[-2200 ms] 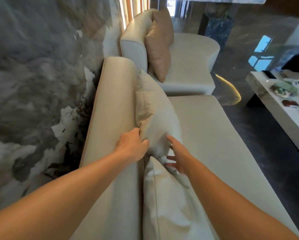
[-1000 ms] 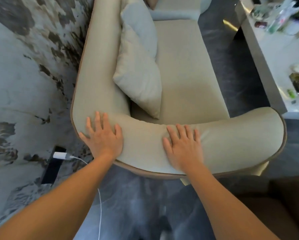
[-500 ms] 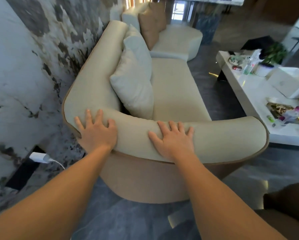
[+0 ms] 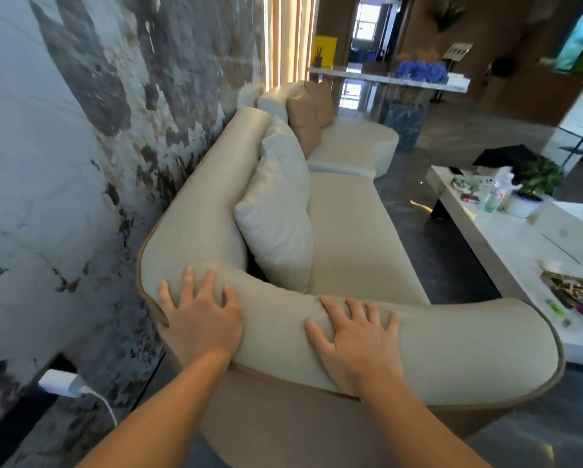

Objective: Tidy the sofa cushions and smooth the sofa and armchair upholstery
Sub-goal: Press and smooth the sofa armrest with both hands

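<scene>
A beige sofa [image 4: 357,231] runs away from me along the left wall, its curved padded armrest [image 4: 452,339] across the foreground. My left hand [image 4: 200,319] lies flat with spread fingers on the armrest's left corner. My right hand [image 4: 357,336] presses flat on the armrest's middle. Neither hand holds anything. Two pale cushions [image 4: 278,214] lean upright against the backrest. Beyond the sofa stands a cream armchair [image 4: 354,146] with two tan cushions [image 4: 308,119] against its back.
A marbled wall [image 4: 80,146] runs close on the left, with a white charger [image 4: 62,383] plugged in low down. A white coffee table [image 4: 506,251] with a potted plant, bottles and a box stands on the right. Dark glossy floor [image 4: 418,184] lies between.
My hands went from the cushions to the sofa's end armrest. Over the last half second they stay flat there while my view lifts toward the room.
</scene>
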### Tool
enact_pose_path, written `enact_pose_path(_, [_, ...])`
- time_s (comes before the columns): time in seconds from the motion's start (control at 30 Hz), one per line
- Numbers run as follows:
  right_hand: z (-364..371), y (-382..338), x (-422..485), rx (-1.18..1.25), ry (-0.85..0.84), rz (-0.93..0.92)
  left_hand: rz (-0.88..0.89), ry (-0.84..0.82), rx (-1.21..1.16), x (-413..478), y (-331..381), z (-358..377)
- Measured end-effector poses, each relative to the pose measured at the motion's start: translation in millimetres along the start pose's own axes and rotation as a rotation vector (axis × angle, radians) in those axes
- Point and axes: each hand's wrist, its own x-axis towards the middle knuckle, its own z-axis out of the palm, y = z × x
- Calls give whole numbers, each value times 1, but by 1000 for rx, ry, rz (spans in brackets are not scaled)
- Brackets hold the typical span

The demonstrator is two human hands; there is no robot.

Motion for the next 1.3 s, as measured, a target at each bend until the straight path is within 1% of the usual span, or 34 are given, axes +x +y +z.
enact_pose_path(0.4, [2, -37, 82, -21, 24, 52, 38, -35, -46, 93, 12, 20])
enact_pose_path(0.67, [17, -88, 116, -1, 46, 98, 79, -37, -63, 157, -11, 19])
enact_pose_path(0.87, [20, -124, 132, 32, -13, 110, 109, -36, -64, 195, -30, 13])
enact_pose_path(0.93, [17, -131, 134, 67, -50, 84, 123, -44, -14, 203, -36, 12])
enact_pose_path(0.97, [15, -130, 135, 89, -78, 63, 130, -72, 31, 207, -37, 11])
enact_pose_path(1.07, [7, -111, 136, 161, -194, -56, 133, -176, 238, 205, -26, 4])
enact_pose_path(1.13, [0, -88, 136, 182, -229, -156, 209, -184, 332, 191, -8, -2])
enact_pose_path(1.2, [-1, -64, 132, 148, -223, -237, 298, -250, 327, 162, 11, -2])
enact_pose_path(1.27, [2, -44, 127, 119, -177, -233, 371, -301, 307, 123, 22, 9])
enact_pose_path(1.3, [4, -39, 125, 109, -144, -208, 415, -291, 332, 105, 27, 16])
